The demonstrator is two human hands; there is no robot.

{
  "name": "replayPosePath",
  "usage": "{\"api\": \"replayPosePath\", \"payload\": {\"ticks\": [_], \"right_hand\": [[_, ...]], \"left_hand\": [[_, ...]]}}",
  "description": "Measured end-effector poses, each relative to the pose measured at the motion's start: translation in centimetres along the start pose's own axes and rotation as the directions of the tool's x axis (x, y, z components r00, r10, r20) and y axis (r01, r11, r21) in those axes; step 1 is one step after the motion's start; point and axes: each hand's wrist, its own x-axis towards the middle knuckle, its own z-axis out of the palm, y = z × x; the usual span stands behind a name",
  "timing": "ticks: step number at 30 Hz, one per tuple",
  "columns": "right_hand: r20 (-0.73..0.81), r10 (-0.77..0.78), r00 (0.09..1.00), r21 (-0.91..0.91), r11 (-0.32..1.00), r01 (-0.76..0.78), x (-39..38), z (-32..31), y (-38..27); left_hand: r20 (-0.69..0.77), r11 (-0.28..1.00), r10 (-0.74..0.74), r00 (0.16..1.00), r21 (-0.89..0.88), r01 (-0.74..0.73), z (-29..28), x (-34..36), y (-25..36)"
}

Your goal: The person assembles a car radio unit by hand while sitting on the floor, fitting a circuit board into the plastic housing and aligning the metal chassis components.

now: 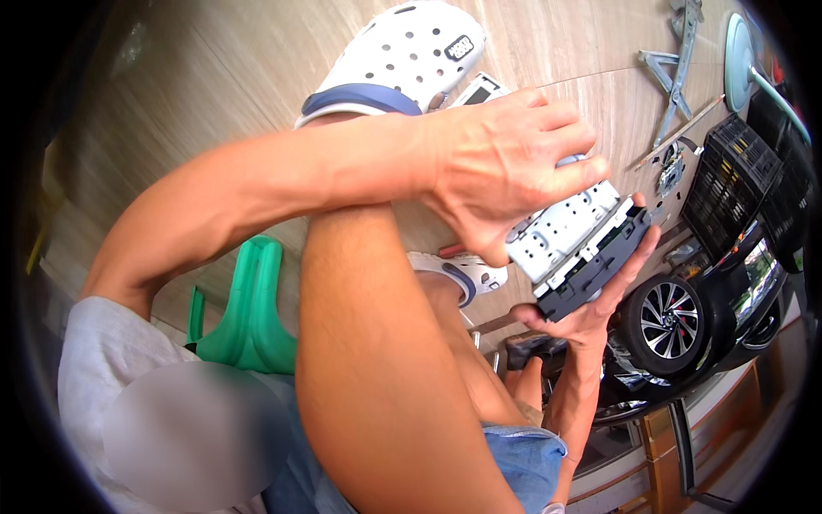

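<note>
Both my hands are on a metal-cased unit (565,224) with a pale perforated plate and a dark plastic side. My left hand (505,158) reaches across my shin, back uppermost. Its fingers are curled over the perforated plate, and the thumb side rests at the case's near corner. A bit of blue-grey material shows under those fingers, too hidden to name. Along the dark side, my right hand (591,313) cradles the unit from below with fingers wrapped round its edge. The unit is tilted, held above the floor.
A white-framed part (481,89) lies beside my white clog (398,51). To the right are a scissor-shaped metal bracket (672,73), small metal parts (672,174), a black crate (728,176) and a black car with its wheel (668,317). A green plastic stool (248,317) stands left of my leg.
</note>
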Motion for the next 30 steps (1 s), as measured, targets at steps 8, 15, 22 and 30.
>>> {"api": "replayPosePath", "payload": {"ticks": [8,15,22,30], "right_hand": [[-0.137,0.059,0.989,0.269,0.963,-0.02,-1.8,3.9,-1.5],[-0.251,0.034,0.967,0.21,0.978,0.02,-3.9,5.4,-0.8],[-0.307,0.053,0.95,0.149,0.989,-0.007,-5.0,6.4,-0.5],[-0.374,0.129,0.918,0.213,0.976,-0.05,-5.4,6.6,-1.3]], "left_hand": [[0.302,0.997,-0.078,0.95,0.039,0.069,-2.4,-0.4,2.6],[0.346,1.0,-0.015,0.938,0.021,0.009,-1.2,0.2,3.1],[0.373,0.999,0.005,0.928,0.04,-0.022,-0.8,0.3,3.3],[0.433,0.998,0.02,0.901,0.044,-0.044,-0.8,1.5,3.1]]}}
